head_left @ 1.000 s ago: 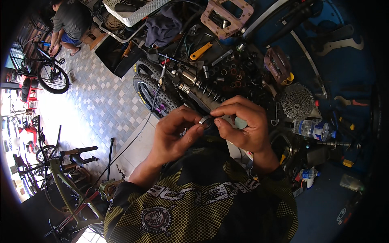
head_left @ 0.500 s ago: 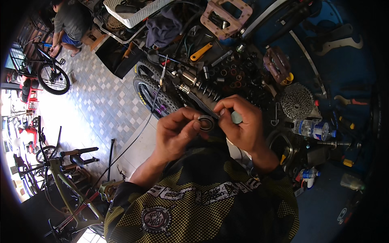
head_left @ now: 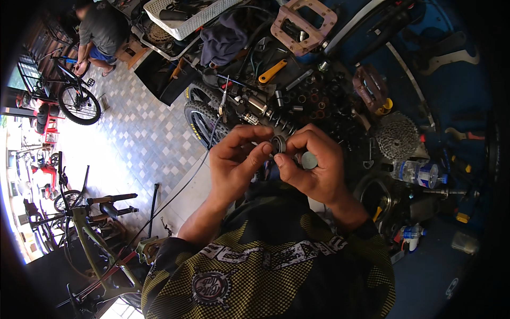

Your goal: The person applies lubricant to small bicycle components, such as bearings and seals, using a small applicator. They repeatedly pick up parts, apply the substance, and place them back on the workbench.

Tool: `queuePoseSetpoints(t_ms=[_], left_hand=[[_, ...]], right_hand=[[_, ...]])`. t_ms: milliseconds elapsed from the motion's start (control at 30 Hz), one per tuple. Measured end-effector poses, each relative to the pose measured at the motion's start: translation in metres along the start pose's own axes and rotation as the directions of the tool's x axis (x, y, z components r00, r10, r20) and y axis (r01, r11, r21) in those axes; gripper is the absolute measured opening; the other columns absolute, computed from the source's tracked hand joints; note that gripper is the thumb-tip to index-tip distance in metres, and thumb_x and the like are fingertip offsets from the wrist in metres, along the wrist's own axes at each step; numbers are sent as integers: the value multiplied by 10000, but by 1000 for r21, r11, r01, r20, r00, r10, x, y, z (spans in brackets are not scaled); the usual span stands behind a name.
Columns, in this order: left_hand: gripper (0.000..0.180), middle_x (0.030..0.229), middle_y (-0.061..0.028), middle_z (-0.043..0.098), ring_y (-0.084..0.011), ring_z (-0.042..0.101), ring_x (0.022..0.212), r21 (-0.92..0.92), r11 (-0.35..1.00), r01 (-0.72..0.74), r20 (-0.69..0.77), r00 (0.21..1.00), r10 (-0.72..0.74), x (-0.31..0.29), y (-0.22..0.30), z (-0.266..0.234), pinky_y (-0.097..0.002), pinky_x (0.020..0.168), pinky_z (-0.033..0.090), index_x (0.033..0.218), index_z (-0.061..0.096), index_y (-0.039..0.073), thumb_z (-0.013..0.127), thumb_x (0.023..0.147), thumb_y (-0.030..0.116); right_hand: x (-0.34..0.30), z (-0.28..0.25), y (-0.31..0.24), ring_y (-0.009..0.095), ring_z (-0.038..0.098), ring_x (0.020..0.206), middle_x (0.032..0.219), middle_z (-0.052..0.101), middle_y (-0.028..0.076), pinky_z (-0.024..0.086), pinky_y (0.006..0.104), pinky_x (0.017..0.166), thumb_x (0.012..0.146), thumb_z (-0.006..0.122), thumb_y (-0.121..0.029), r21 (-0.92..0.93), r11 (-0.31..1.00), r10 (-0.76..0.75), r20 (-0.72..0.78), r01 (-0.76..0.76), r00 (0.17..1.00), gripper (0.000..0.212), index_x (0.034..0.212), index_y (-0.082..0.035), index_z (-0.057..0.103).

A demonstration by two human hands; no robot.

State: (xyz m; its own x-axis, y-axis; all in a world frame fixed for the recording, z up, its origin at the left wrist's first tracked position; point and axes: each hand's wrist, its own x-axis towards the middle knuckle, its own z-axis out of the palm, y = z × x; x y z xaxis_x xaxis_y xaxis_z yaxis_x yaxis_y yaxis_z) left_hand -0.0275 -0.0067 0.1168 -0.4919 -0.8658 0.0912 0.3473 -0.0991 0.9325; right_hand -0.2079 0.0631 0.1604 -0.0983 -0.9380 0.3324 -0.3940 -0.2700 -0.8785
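We pinch a small metal ring (head_left: 278, 144) between the thumb and fingertips of our left hand (head_left: 234, 165); our right hand (head_left: 321, 166) grips its other edge, a pale disc (head_left: 309, 160) showing inside its curled fingers. Beyond lie a coil spring (head_left: 282, 124), gears (head_left: 397, 136) and a pedal (head_left: 280, 24). Farther off, across the tiled floor (head_left: 151, 106), a person (head_left: 103, 32) crouches beside a bike (head_left: 79, 103).

We've a small grey metal ring (head_left: 281, 142) w/ a darker inner part, held betw. the fingertips of our L hand (head_left: 234, 164) & R hand (head_left: 321, 169). We see it tilted approx. on edge; finer detail's too small to tell. A pale green round disc (head_left: 309, 160) shows in our R hand's curl; can't tell if gripped.
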Motion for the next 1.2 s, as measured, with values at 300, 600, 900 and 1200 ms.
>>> queuePoseSetpoints(t_ms=[300, 600, 900, 1200], left_hand=[[217, 1056, -121, 712, -194, 689, 980, 468, 804, -366, 224, 929, 293, 15, 28, -9, -301, 848, 547, 1041, 726, -36, 763, 835, -92], [222, 957, -116, 722, -220, 714, 873, 552, 697, -459, 256, 888, 382, 17, 33, -6, -306, 751, 559, 951, 713, -8, 787, 760, -94], [210, 943, -122, 709, -240, 715, 871, 509, 683, -523, 305, 852, 425, 18, 30, -8, -329, 755, 565, 923, 701, -6, 792, 746, -74], [209, 980, -145, 727, -230, 721, 885, 303, 884, -357, 165, 933, 320, 8, 22, -9, -325, 781, 564, 971, 693, -38, 762, 786, -105]], right_hand=[[4, 2, -14, 234, 679, 736, 875, 639, 74, 541, 352, 637, 852, 826, -144, -141, 985, -95, 40, 100, 995, 222, 934, -40, 647], [4, 1, -13, 218, 672, 715, 860, 633, 70, 536, 351, 620, 851, 820, -130, -109, 990, -88, 57, 94, 994, 217, 923, -35, 638], [6, -1, -15, 173, 643, 699, 815, 632, 63, 515, 318, 621, 832, 794, -72, 24, 999, -34, 89, 32, 995, 172, 867, -29, 632], [3, -5, -7, 145, 632, 709, 795, 635, 53, 503, 307, 643, 826, 787, -50, 166, 984, 45, 99, -61, 994, 162, 857, -16, 631]])
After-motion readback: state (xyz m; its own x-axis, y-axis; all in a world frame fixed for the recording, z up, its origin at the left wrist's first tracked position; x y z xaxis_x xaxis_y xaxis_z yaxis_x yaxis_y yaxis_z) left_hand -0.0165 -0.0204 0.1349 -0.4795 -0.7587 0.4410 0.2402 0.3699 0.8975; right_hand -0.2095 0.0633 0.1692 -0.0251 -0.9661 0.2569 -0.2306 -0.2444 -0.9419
